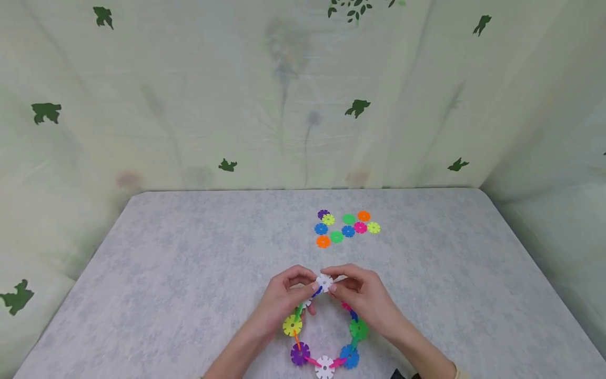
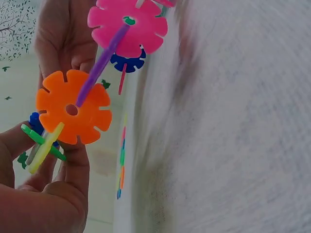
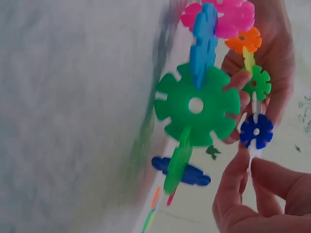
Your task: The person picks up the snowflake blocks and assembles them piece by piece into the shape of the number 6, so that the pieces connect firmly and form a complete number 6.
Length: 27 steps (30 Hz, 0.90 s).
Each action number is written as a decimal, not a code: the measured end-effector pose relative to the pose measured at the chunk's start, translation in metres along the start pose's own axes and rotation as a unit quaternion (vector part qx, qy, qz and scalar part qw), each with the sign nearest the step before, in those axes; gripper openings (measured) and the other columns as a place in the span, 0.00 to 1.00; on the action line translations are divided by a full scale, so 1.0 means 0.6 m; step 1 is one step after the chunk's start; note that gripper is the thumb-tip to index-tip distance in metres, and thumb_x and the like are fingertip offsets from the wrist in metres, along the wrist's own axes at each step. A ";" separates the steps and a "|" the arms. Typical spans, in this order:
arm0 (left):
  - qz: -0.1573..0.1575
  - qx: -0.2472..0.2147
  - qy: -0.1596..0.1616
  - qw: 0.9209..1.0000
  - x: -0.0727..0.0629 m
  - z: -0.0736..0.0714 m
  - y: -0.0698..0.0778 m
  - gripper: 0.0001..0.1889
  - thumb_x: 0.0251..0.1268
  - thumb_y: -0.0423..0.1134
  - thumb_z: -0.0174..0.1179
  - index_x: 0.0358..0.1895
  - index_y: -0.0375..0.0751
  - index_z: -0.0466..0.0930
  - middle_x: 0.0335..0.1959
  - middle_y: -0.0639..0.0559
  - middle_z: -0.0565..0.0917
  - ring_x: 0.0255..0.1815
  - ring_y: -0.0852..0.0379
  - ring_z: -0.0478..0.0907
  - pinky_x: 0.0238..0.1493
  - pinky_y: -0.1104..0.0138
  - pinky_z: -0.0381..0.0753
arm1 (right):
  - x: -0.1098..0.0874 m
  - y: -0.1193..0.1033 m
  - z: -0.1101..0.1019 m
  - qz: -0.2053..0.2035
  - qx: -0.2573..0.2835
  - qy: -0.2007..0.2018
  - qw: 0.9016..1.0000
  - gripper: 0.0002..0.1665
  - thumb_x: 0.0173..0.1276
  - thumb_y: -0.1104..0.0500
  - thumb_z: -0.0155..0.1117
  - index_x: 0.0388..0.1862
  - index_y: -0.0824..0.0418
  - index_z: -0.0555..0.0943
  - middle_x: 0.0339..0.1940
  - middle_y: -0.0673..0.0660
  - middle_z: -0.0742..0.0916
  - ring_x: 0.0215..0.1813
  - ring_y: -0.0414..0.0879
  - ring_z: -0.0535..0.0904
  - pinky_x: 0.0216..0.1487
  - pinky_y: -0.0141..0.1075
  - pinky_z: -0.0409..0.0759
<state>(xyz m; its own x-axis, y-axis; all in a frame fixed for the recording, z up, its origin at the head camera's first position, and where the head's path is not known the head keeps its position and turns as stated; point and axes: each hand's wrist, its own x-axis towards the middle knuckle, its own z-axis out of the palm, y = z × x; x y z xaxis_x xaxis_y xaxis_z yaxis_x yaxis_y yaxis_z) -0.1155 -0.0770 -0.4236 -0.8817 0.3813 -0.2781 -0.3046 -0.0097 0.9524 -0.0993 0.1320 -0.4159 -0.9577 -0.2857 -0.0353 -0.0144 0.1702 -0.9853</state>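
A looped chain of colourful notched plastic discs hangs between and below both hands, with a yellow disc [image 1: 292, 325], a purple disc [image 1: 300, 354] and a green disc [image 1: 359, 329] among its links. At its top is a white notched disc [image 1: 324, 283]. My right hand [image 1: 371, 295] pinches that disc at its right side between thumb and fingers. On the other side my left hand [image 1: 279, 297] grips the chain by the white disc, close to a dark blue disc [image 3: 256, 131]. An orange disc [image 2: 73, 108] hangs near the left fingers. The chain's pink disc [image 1: 346, 305] is partly hidden below my right hand.
Several loose notched discs lie flat on the grey table [image 1: 189, 273] beyond the hands, including an orange one [image 1: 323, 241] and a lime one [image 1: 373, 228]. A pale curtain [image 1: 189, 95] with leaf shapes stands behind the table. Something black [image 1: 399, 374] shows at the bottom edge.
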 end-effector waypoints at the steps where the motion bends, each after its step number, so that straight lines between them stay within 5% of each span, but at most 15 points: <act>1: 0.002 0.004 -0.004 1.000 0.000 -0.001 0.001 0.14 0.65 0.42 0.65 0.47 0.37 0.79 0.41 0.43 0.81 0.25 0.51 0.82 0.26 0.67 0.79 | 0.001 0.000 -0.003 -0.001 -0.001 -0.011 1.000 0.18 0.70 0.64 0.63 0.58 0.60 0.82 0.49 0.57 0.84 0.44 0.59 0.84 0.46 0.44 0.84; 6: 0.007 0.025 -0.019 0.999 -0.001 -0.002 0.001 0.11 0.67 0.40 0.63 0.44 0.35 0.81 0.41 0.43 0.80 0.23 0.53 0.79 0.24 0.68 0.79 | 0.015 0.002 -0.029 0.021 -0.004 -0.038 0.999 0.17 0.71 0.61 0.63 0.57 0.64 0.81 0.50 0.60 0.85 0.46 0.58 0.84 0.47 0.39 0.83; 14: 0.025 0.050 -0.017 0.998 -0.002 -0.003 -0.001 0.07 0.69 0.34 0.59 0.46 0.35 0.77 0.40 0.39 0.81 0.23 0.50 0.78 0.21 0.68 0.76 | 0.061 0.019 -0.119 0.002 -0.069 0.013 0.998 0.16 0.73 0.61 0.61 0.55 0.69 0.80 0.52 0.66 0.84 0.50 0.61 0.81 0.51 0.44 0.82; 18: 0.039 0.047 -0.009 0.998 -0.001 -0.005 -0.001 0.12 0.68 0.30 0.58 0.52 0.35 0.75 0.45 0.40 0.80 0.24 0.50 0.79 0.19 0.68 0.74 | 0.090 0.032 -0.173 0.003 -0.159 0.033 0.987 0.16 0.74 0.62 0.59 0.56 0.68 0.80 0.53 0.64 0.84 0.51 0.58 0.80 0.50 0.48 0.82; 22: 0.029 0.045 -0.010 0.999 -0.002 -0.008 -0.004 0.12 0.68 0.31 0.59 0.53 0.35 0.78 0.44 0.42 0.79 0.23 0.51 0.78 0.18 0.69 0.74 | 0.123 0.048 -0.210 0.023 -0.258 0.054 0.964 0.16 0.74 0.62 0.57 0.57 0.67 0.79 0.53 0.62 0.84 0.52 0.56 0.79 0.49 0.46 0.81; 27: 0.022 0.049 -0.012 0.999 -0.001 -0.007 -0.007 0.13 0.67 0.34 0.62 0.52 0.36 0.81 0.41 0.42 0.79 0.22 0.51 0.77 0.18 0.69 0.74 | 0.152 0.062 -0.237 0.068 -0.260 0.038 0.962 0.22 0.74 0.60 0.57 0.63 0.68 0.75 0.58 0.65 0.81 0.54 0.57 0.76 0.52 0.45 0.78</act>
<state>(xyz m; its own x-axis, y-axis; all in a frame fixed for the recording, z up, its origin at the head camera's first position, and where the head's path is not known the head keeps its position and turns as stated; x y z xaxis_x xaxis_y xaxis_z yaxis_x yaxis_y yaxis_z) -0.1151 -0.0814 -0.4278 -0.8842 0.4041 -0.2343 -0.2287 0.0630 0.9715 -0.2281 0.2462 -0.4321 -0.9789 -0.1601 -0.1268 -0.0096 0.6564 -0.7543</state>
